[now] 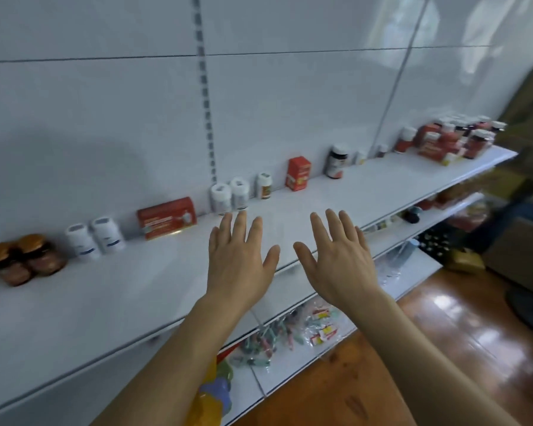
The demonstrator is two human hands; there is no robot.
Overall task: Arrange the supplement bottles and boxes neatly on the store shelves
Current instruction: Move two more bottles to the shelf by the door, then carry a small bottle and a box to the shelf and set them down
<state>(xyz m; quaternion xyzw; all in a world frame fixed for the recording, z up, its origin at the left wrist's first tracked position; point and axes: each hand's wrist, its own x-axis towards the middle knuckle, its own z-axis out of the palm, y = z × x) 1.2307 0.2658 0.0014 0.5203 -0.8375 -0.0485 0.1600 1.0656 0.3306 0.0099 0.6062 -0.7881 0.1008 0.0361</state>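
Head view: left hand (239,256) and right hand (339,256) spread empty over white-capped bottles (230,196).

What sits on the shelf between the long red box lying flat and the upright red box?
In the head view, three white bottles stand between the long red box and the upright red box.

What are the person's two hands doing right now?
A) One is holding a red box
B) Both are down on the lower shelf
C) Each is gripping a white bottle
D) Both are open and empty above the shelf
D: the left hand and right hand are spread flat, holding nothing, above the white shelf.
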